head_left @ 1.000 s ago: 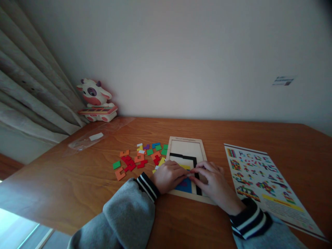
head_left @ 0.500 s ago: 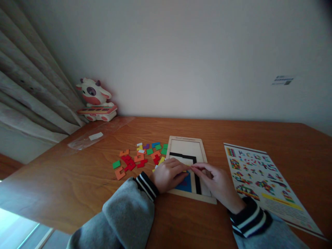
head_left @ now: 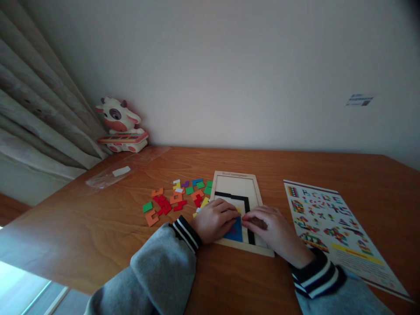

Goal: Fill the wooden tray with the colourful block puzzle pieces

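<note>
A wooden tray [head_left: 234,174] lies on the table with black pieces [head_left: 246,205] forming an angled border inside it. Within that border are blue pieces [head_left: 234,234] and a bit of yellow [head_left: 239,210]. My left hand [head_left: 215,220] rests over the tray's left side, fingers bent together above the blue and yellow pieces, hiding whatever is under them. From the right, my right hand [head_left: 265,223] reaches over the tray, thumb and forefinger pinched near the black strip; anything between them is too small to make out.
Left of the tray lie loose coloured pieces, among them red ones [head_left: 163,204] and a green one [head_left: 147,207]. A printed pattern sheet [head_left: 334,227] is at the right. Farther left are a clear plastic bag [head_left: 101,180] and a cow toy [head_left: 122,127].
My right hand's fingertips have shifted slightly down and now sit a little apart from my left fingers, showing more yellow between them. My left hand has barely moved.
</note>
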Demonstrator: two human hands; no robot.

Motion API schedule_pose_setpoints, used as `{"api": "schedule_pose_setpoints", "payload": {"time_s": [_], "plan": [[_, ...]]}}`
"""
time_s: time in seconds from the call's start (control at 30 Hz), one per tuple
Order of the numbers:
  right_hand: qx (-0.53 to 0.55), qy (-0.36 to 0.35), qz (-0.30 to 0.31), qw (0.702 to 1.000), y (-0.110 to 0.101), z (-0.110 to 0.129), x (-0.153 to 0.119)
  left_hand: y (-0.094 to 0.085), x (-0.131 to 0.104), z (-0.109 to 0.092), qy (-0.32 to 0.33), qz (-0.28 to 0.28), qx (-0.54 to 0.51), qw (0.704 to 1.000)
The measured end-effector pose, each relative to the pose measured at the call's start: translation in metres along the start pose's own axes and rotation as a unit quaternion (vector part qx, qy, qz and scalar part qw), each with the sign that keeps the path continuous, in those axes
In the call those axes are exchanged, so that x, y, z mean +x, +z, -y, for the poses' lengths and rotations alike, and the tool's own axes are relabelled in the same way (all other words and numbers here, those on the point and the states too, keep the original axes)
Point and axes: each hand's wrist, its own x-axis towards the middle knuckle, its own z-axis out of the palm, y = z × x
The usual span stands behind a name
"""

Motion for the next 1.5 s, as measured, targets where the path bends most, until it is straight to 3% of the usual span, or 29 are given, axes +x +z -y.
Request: {"api": "schedule_pose_setpoints", "payload": {"time_s": [0.27,0.5,0.87,0.97,1.07,1.13,1.2,1.3,1.37,1.5], "plan": [[-0.077,0.001,0.006,0.997,0.000,0.001,-0.005,-0.002,0.001,-0.002,-0.013,0.003,-0.013,1.000],[-0.056,0.000,0.042,0.998,-0.002,0.003,-0.006,-0.001,0.001,-0.001,-0.013,0.005,-0.004,1.000],[-0.041,-0.020,0.023,0.999,-0.001,0.002,-0.006,0.001,0.001,-0.001,-0.029,-0.016,0.007,0.999],[-0.035,-0.018,0.014,0.999,-0.002,0.002,-0.006,-0.006,-0.002,0.012,-0.078,-0.032,0.051,0.995],[-0.031,-0.019,-0.007,0.999,-0.005,0.001,-0.005,-0.025,-0.011,0.036,-0.166,-0.011,0.145,0.975],[-0.031,-0.019,-0.024,0.999,-0.006,0.001,-0.004,-0.041,-0.019,0.051,-0.244,0.014,0.205,0.948],[-0.030,-0.019,-0.035,0.999,-0.006,0.002,-0.004,-0.055,-0.026,0.061,-0.345,0.035,0.256,0.903],[-0.024,-0.018,-0.045,0.999,-0.006,0.004,-0.004,-0.068,-0.033,0.068,-0.441,0.090,0.271,0.851],[-0.017,-0.018,-0.058,0.998,-0.007,0.004,-0.004,-0.070,-0.034,0.068,-0.464,0.117,0.261,0.838],[0.012,0.005,-0.120,0.993,-0.008,0.001,-0.002,-0.069,-0.032,0.067,-0.454,0.129,0.260,0.843]]}}
